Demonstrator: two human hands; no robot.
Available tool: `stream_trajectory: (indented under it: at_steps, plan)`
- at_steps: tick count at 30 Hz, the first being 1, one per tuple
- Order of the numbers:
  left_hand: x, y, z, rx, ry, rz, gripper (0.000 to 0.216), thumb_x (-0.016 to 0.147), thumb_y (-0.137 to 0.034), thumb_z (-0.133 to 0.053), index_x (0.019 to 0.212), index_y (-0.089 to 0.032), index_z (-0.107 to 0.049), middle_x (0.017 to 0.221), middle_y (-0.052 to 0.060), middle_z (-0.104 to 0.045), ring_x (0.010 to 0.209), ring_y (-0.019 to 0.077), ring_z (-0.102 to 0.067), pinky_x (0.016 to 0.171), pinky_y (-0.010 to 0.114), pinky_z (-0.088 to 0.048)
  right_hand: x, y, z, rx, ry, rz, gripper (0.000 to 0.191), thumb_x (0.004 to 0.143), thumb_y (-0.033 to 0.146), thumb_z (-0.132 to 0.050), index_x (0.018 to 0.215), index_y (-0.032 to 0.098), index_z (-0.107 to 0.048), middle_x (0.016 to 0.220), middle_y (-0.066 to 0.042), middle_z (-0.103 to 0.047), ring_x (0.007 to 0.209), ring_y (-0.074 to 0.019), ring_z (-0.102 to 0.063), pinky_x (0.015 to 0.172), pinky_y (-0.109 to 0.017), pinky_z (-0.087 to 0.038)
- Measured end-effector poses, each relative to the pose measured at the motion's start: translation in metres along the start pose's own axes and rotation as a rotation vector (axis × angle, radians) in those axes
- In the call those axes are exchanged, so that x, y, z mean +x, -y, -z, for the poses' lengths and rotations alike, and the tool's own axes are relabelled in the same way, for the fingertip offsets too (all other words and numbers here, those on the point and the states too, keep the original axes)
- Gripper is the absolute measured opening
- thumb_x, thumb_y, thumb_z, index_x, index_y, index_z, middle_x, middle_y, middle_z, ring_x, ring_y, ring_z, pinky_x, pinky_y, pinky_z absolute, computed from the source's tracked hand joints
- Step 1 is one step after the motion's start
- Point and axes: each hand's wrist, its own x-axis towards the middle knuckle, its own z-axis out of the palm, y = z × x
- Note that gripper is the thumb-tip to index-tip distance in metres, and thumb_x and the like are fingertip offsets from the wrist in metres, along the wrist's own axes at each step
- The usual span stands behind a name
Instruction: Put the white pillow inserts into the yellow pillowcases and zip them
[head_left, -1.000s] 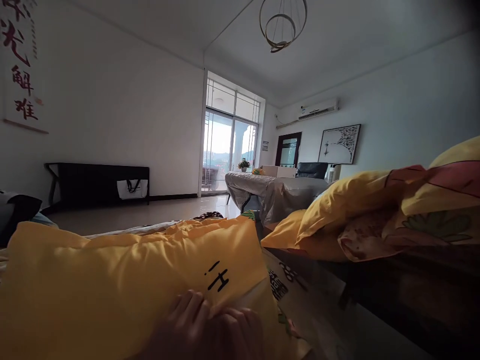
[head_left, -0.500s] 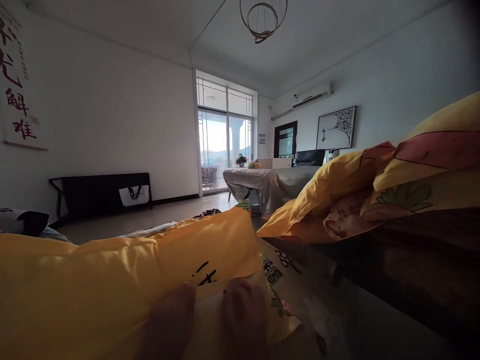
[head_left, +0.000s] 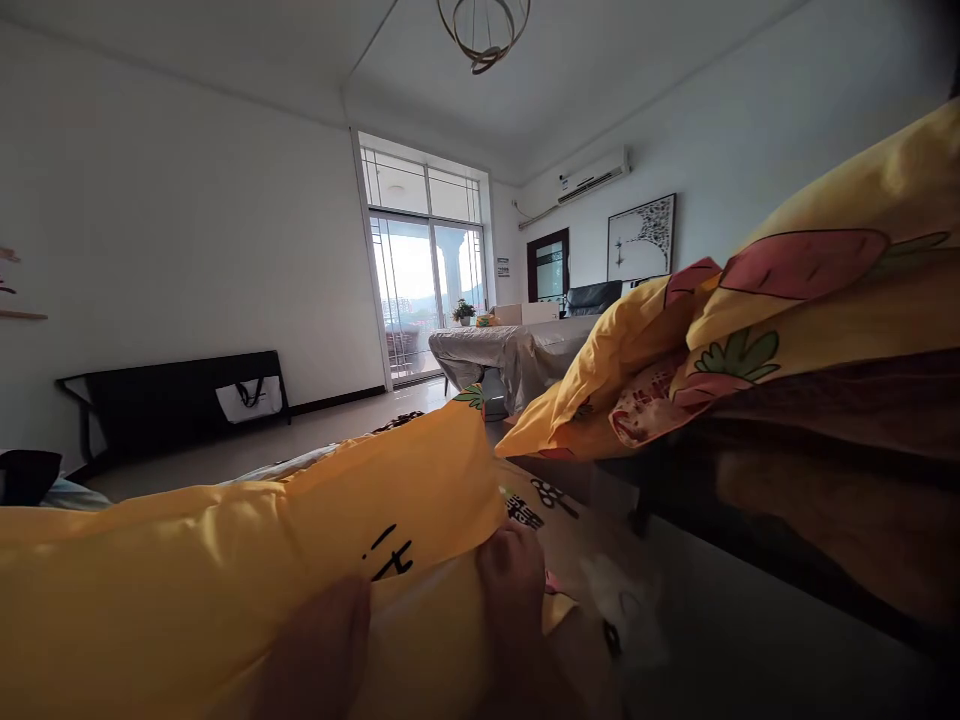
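A yellow quilt cover (head_left: 225,560) with black marks printed on it fills the lower left of the view. My left hand (head_left: 315,660) lies low in the frame with its fingers closed on the cover's near edge. My right hand (head_left: 514,590) pinches the same edge a little to the right, thumb on top. Both hands are dim and partly cut off by the frame. More yellow bedding with a carrot print (head_left: 750,310) is heaped at the right.
A dark sofa frame (head_left: 787,470) runs under the heap at the right. Farther off are a covered table (head_left: 510,355), a black bench with a white bag (head_left: 172,400), a glass balcony door (head_left: 427,290) and a ring ceiling lamp (head_left: 484,30).
The view has tilted up and swung right. My hands have moved apart along the cover's edge, the right one sliding right, and the bedding heap now looms larger.
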Motion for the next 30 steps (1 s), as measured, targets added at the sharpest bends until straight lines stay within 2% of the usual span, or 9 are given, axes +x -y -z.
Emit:
stream_trajectory:
  at_steps: [6,11,18,23,30]
  plan:
    - [-0.01,-0.001,0.006,-0.035,0.147,-0.013,0.035,0.096,-0.021,-0.031,0.069,-0.022,-0.053,0.058,-0.001,-0.062,0.052,0.0127,-0.06,0.053,0.023,-0.045,0.022,-0.01,0.0,-0.293,-0.016,0.074,0.017,0.078,0.011,-0.052,0.063,0.019,-0.054,0.078,-0.006,-0.061,0.08,-0.0201,-0.053,0.074,-0.032,-0.035]
    - [-0.018,0.002,-0.006,-0.035,0.12,-0.022,0.032,0.094,-0.02,-0.033,0.069,-0.022,-0.052,0.058,-0.002,-0.06,0.049,0.0129,-0.059,0.049,0.025,-0.043,0.041,0.01,0.016,-0.493,0.222,-0.102,0.018,0.078,0.013,-0.048,0.062,0.02,-0.054,0.08,-0.007,-0.064,0.081,-0.023,-0.055,0.075,-0.035,-0.032]
    - [-0.016,0.0,-0.009,-0.055,0.076,-0.025,0.029,0.094,-0.019,-0.033,0.071,-0.021,-0.05,0.056,-0.002,-0.058,0.048,0.0131,-0.057,0.048,0.026,-0.041,0.044,0.023,0.02,-0.423,0.386,-0.231,0.021,0.087,0.02,-0.044,0.07,0.02,-0.055,0.079,-0.005,-0.065,0.078,-0.0204,-0.058,0.074,-0.032,-0.032]
    - [-0.018,0.003,-0.012,-0.012,0.023,-0.057,0.026,0.095,-0.018,-0.029,0.078,-0.021,-0.049,0.062,-0.002,-0.059,0.051,0.0139,-0.058,0.051,0.027,-0.041,0.045,0.029,0.02,-0.493,0.592,-0.204,0.025,0.093,0.025,-0.04,0.082,0.018,-0.062,0.084,-0.007,-0.07,0.084,-0.0212,-0.063,0.077,-0.033,-0.032]
    - [-0.018,0.003,-0.013,-0.104,0.103,0.025,0.027,0.094,-0.018,-0.034,0.069,-0.022,-0.044,0.053,-0.005,-0.051,0.045,0.0128,-0.053,0.048,0.027,-0.038,0.048,0.026,0.019,-0.647,0.749,-0.064,0.024,0.092,0.014,-0.04,0.092,0.016,-0.064,0.091,-0.01,-0.07,0.084,-0.0204,-0.066,0.071,-0.03,-0.036]
